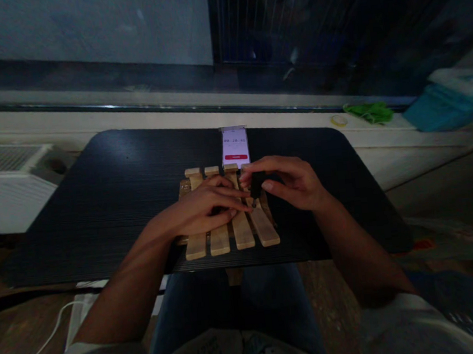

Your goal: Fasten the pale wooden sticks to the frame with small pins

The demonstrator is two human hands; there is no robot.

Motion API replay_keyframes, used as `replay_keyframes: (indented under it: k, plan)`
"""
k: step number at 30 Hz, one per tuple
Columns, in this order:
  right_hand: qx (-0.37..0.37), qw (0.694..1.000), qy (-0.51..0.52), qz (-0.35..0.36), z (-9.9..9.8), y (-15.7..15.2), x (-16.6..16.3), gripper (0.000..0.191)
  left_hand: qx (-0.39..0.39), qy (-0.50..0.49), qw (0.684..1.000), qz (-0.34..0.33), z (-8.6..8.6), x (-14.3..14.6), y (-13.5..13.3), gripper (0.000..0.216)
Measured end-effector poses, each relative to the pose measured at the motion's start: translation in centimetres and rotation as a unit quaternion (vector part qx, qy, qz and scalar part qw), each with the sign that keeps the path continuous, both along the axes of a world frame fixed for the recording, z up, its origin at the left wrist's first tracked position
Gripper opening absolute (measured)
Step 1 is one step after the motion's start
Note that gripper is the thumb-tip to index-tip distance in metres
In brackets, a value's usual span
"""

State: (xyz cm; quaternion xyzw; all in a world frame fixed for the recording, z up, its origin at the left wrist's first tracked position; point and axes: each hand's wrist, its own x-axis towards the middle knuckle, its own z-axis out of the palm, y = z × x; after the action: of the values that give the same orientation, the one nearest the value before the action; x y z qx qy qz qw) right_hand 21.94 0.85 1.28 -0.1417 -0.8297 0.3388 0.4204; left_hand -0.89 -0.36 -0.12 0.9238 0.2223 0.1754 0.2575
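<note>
Several pale wooden slats (pixel 244 235) lie side by side across a brown wooden crosspiece (pixel 185 188) on the black table. My left hand (pixel 208 205) rests over the middle of the slats, fingers stretched to the right; two fingertips are close to the tip of a screwdriver. That screwdriver has a short black handle (pixel 257 185) and stands nearly upright over the rightmost slat (pixel 268 233). My right hand (pixel 294 182) grips its handle between thumb and fingers. Whether a screw sits under the tip is too small to make out.
A phone (pixel 235 143) with a running timer lies just beyond the slats on the black table (pixel 134 165). On the windowsill behind are a tape roll (pixel 338 121), a green bundle (pixel 369 112) and a teal container (pixel 444 104). A white radiator (pixel 4 184) stands left.
</note>
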Motion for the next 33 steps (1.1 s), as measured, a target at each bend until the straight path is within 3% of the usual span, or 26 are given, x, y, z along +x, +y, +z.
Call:
replay_keyframes:
  k: [17, 27, 33]
  plan:
    - [-0.033, 0.999, 0.015, -0.012, -0.44, 0.11, -0.07, 0.03, 0.002, 0.002, 1.0, 0.006, -0.1, -0.02, 0.05, 0.035]
    - [-0.016, 0.999, 0.03, -0.004, -0.6, 0.32, -0.19, 0.032, 0.0, 0.01, 1.0, 0.007, 0.07, 0.0, -0.02, 0.036]
    - [0.028, 0.998, 0.02, -0.048, -0.33, 0.21, -0.31, 0.027, 0.006, -0.001, 1.0, 0.003, -0.08, -0.06, -0.03, 0.036]
